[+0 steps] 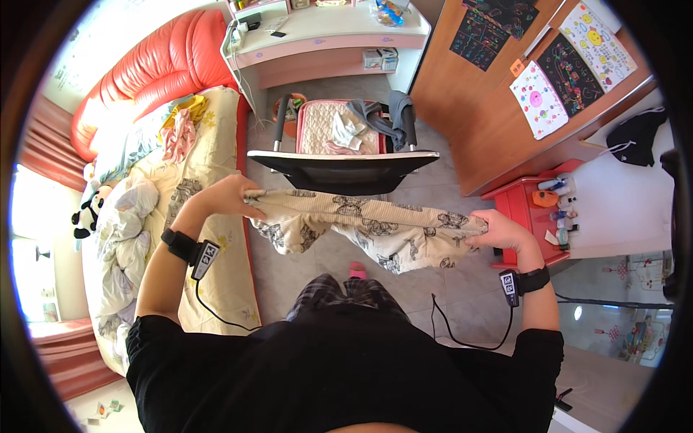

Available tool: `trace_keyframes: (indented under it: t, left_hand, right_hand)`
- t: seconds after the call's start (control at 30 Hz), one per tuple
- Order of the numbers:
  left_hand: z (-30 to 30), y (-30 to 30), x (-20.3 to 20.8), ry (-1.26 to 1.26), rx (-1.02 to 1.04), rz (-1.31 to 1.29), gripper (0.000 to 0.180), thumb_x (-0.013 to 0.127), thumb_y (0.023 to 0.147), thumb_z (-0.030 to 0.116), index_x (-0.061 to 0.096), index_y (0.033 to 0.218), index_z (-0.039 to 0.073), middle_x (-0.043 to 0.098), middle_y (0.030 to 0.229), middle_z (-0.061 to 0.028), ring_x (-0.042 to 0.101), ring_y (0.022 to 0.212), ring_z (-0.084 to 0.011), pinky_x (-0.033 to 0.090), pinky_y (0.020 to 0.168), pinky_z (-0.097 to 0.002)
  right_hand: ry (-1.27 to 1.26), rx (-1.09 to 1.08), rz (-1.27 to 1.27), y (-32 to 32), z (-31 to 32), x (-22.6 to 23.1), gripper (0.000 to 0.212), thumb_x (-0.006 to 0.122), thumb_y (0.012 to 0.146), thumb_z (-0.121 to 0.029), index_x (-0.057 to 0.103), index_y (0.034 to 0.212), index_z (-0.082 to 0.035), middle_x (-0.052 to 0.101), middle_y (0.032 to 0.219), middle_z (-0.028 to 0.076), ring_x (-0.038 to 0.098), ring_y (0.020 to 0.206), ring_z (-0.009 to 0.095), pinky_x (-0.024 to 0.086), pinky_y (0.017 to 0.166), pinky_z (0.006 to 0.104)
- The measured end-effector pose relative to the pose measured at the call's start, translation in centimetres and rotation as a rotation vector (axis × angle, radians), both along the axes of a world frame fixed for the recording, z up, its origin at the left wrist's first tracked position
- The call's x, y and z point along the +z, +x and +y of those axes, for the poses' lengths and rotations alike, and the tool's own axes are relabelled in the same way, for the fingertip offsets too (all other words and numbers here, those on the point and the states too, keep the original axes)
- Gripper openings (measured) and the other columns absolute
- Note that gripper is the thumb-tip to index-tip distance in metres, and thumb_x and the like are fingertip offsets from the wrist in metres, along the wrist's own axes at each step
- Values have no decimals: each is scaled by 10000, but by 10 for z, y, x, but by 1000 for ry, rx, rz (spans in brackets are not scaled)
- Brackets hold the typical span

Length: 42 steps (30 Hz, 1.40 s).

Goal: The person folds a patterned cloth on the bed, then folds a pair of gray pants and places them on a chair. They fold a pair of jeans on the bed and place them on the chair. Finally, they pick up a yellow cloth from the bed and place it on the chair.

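Note:
A cream garment printed with dark animal-like figures is stretched sideways in front of me. My left hand grips its left end, fingers closed over the upper edge. At the other end, my right hand pinches the cloth between thumb and fingers. The upper edge runs fairly straight between both hands, and the lower part hangs in loose folds. Whether it is a top or trousers, I cannot tell. A similarly printed piece of cloth lies on the bed edge beside my left hand.
A black-backed chair stands just beyond the garment, clothes on its seat. The bed with rumpled bedding fills the left. A white desk is at the back. At right stands a red cabinet beside small bottles. Cables hang from both wrist straps.

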<state>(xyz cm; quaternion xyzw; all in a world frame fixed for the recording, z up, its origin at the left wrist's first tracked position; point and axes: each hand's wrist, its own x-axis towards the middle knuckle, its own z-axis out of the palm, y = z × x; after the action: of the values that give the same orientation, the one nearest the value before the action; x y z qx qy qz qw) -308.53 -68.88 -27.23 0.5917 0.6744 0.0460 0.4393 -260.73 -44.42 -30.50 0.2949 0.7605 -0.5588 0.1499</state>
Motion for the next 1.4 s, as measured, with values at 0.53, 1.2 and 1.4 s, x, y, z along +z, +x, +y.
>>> trace_keyframes:
  t: [0.53,1.2,1.4]
  left_hand:
    - [29,-136,-47,185,368,-26,218,600,793,34,599,1007,-6,606,845,-19,532,796,-97,428,742,-243]
    - [106,-79,-59,-211,292,-282,633,544,884,222,198,1404,121,534,1195,-133,506,1080,-163,416,886,-290]
    - [68,-48,-4,-200,432,-137,450,558,873,230,444,1282,80,555,1180,-110,515,1079,-168,415,905,-320]
  right_hand:
    - [2,-499,289,-71,80,-55,149,595,844,-120,596,935,-1,604,845,-19,510,758,37,433,680,212]
    - [471,-462,85,-100,109,-132,140,569,826,-117,628,919,-29,653,760,113,617,676,143,468,621,277]
    - [-375,-330,124,-82,135,-168,468,555,827,-29,414,1266,-112,548,1160,143,525,1035,177,436,838,303]
